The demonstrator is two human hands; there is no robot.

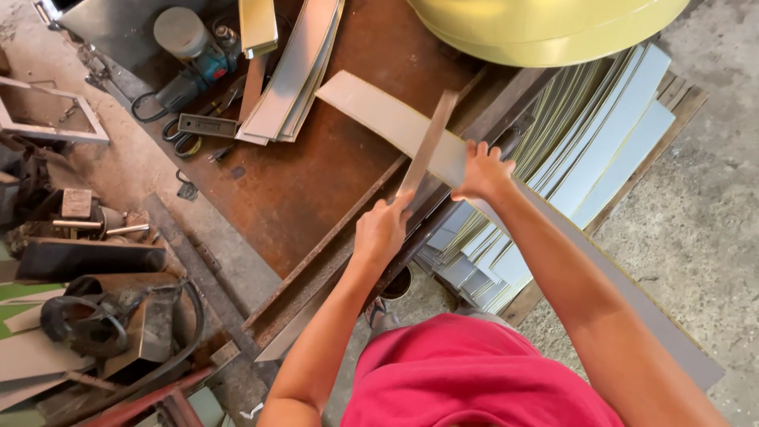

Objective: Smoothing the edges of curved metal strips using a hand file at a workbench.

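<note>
I see no packages, signs or screens anywhere around my bench, and no label that I can make out on anything here.
</note>
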